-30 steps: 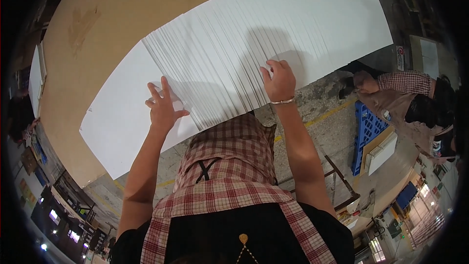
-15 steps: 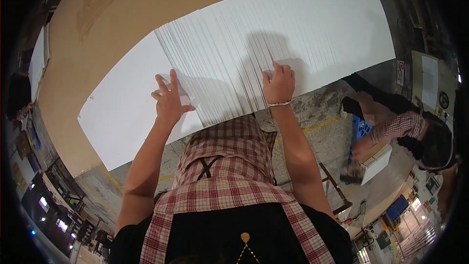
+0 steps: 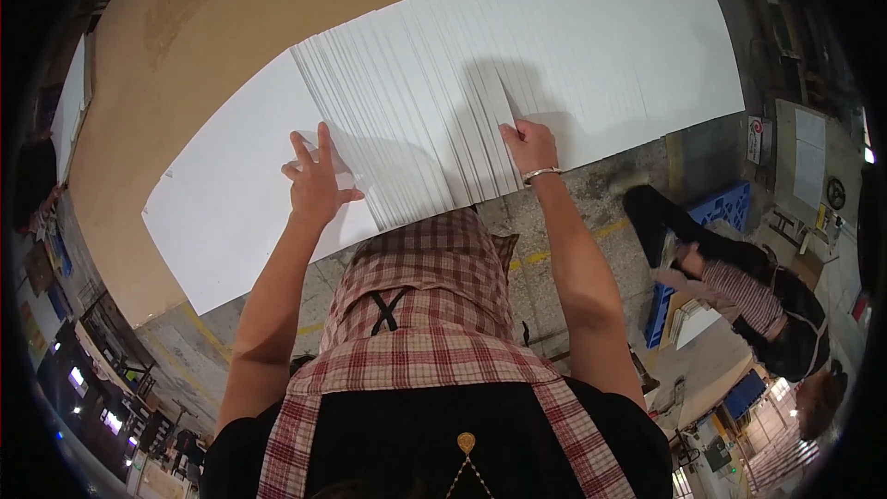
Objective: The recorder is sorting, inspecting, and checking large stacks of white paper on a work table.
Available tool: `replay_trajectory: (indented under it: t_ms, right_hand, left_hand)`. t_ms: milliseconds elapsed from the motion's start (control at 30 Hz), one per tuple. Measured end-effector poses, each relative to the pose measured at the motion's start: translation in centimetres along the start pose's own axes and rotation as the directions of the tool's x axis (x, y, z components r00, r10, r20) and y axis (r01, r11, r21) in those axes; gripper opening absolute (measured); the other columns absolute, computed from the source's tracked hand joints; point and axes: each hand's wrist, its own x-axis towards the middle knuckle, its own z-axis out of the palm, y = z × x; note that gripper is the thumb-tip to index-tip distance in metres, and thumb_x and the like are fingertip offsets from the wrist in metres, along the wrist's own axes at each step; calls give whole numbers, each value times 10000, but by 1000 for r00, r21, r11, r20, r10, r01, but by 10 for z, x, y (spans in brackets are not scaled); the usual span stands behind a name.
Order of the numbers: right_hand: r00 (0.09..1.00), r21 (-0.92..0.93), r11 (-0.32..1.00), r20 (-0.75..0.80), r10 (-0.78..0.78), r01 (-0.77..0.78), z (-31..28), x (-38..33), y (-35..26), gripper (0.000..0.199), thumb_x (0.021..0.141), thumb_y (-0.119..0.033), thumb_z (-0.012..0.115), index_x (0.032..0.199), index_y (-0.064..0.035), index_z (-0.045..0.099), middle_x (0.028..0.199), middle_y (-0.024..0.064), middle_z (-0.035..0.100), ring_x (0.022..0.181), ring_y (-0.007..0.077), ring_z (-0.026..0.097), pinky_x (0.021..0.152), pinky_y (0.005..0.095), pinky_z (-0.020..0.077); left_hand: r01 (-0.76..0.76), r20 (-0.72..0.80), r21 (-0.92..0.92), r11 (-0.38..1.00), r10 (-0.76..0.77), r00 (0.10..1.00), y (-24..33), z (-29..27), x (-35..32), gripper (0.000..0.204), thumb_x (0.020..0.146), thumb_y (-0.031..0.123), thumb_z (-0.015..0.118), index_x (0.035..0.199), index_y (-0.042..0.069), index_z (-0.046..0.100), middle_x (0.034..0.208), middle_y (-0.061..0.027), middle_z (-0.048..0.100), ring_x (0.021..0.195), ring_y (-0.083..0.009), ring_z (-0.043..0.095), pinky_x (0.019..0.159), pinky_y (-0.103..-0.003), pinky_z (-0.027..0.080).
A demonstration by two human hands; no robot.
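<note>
Item: one long fan of thin, white, flat sheets (image 3: 637, 46), paper or card, overlapping in narrow steps beneath both my hands and running out past each side of them. My right hand (image 3: 529, 146), a pale metal bracelet (image 3: 541, 174) at its wrist, is pinched thumb-to-finger on a slightly raised sheet edge; whether one sheet or several, I cannot tell. My left hand (image 3: 316, 187), fingers spread and gripping nothing, lies over the broad plain face left of the steps; its contact I cannot confirm. Beyond my grip: one large brown board (image 3: 166, 143). Nearer me than my grip: one red-and-white checked cloth apron (image 3: 425, 351). Handling, by my judgement: each sheet light, springy, slippery against its neighbour, easily creased; best held at the stepped edge, thumb above, pressure slight.
</note>
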Motion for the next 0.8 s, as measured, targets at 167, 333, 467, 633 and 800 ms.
replay_trajectory:
  t_ms: [167, 333, 467, 633, 800]
  right_hand:
    - [993, -133, 991, 108, 50, -35, -7, 3, -6, 322, 803, -293, 660, 732, 11, 580, 671, 164, 580, 614, 312, 554, 587, 402, 439]
    - [904, -382, 911, -317, -288, 156, 8, -26, -32, 297, 756, -237, 714, 949, -37, 609, 935, 143, 587, 852, 313, 577, 699, 401, 486]
    - [905, -392, 899, -280, -320, 197, 25, -29, -27, 319, 745, -195, 718, 998, -35, 608, 925, 125, 589, 880, 313, 577, 749, 404, 496]
    - [880, -223, 942, -353, -318, 251, 23, -19, -25, 224, 773, -217, 692, 845, -19, 618, 789, 129, 602, 767, 301, 589, 673, 405, 476]
    - [998, -76, 995, 42, -57, 60, 15, -9, -16, 371, 836, -306, 616, 668, 21, 565, 581, 180, 539, 566, 346, 544, 569, 436, 426]
  left_hand:
    - [13, 27, 3, 1000, -14, 1000, 1, 1, 2, 1343, 485, 371, 892, 1472, 185, 0, 1445, -351, 35, 1117, -623, 345, 755, -452, 559]
    - [11, 16, -14, 1000, -11, 1000, 2, -1, 2, 1342, 484, 358, 895, 1470, 184, 2, 1446, -349, 35, 1125, -622, 338, 754, -448, 562]
    - [9, -29, -37, 999, -10, 1000, 3, 1, 1, 1334, 483, 321, 897, 1470, 251, 2, 1454, -317, 52, 1121, -602, 374, 820, -512, 525]
    - [44, 25, -45, 998, -42, 999, 4, -3, 2, 1323, 495, 320, 893, 1470, 247, 2, 1467, -304, 45, 1136, -605, 361, 807, -498, 535]
    - [55, 32, -71, 996, -53, 998, 5, -2, 3, 1312, 498, 303, 894, 1471, 246, 17, 1475, -296, 38, 1157, -611, 336, 794, -496, 541]
